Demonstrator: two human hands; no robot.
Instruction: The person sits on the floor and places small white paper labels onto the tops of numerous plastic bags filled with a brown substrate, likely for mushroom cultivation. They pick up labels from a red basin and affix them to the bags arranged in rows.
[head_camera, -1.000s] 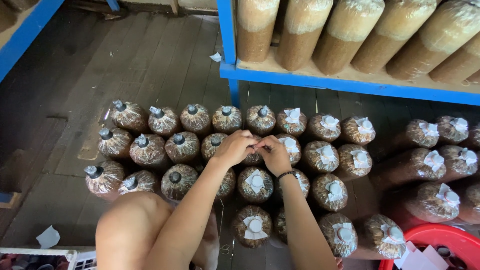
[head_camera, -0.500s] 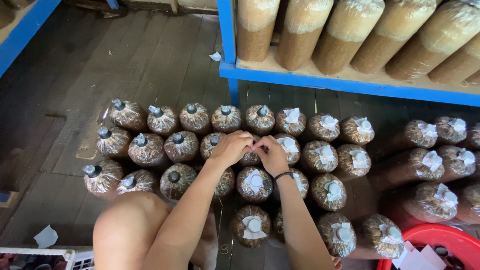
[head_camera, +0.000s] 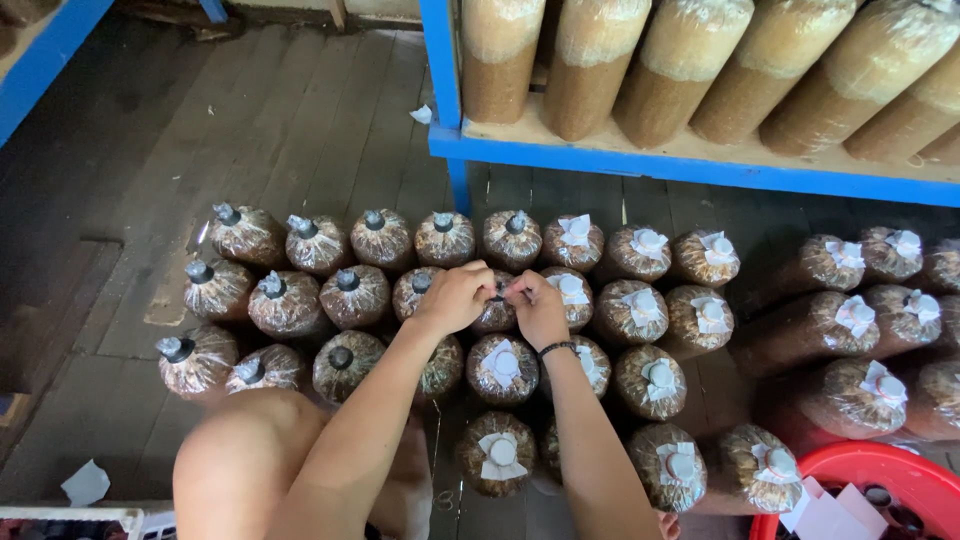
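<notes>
Dark plank floor (head_camera: 300, 130), worn and dusty, with a blue-framed shelf (head_camera: 640, 165) above carrying long bags laid on their sides. Rows of squat brown bags stand upright on the floor, touching one another.

Both hands meet over one bag (head_camera: 497, 312) in the second row from the shelf, roughly mid-row. Left hand (head_camera: 455, 297) and right hand (head_camera: 537, 308) are pinched together at its neck, fingertips touching; grip closed on something small at the top, too hidden to name. A dark band sits on the right wrist.

The bag: clear plastic skin packed tight with brown crumbly fill, gathered to a narrow neck. Bags to the left show bare dark collars (head_camera: 346, 280); those to the right carry white paper caps (head_camera: 572, 288).

Judgement on handling: the body looks dense and fairly heavy for its size, firm when squeezed, with thin film that could tear. The stiff neck ring looks the safest hold; paper caps are light and easily knocked off.

A red basin (head_camera: 880, 470) with paper squares sits lower right.
</notes>
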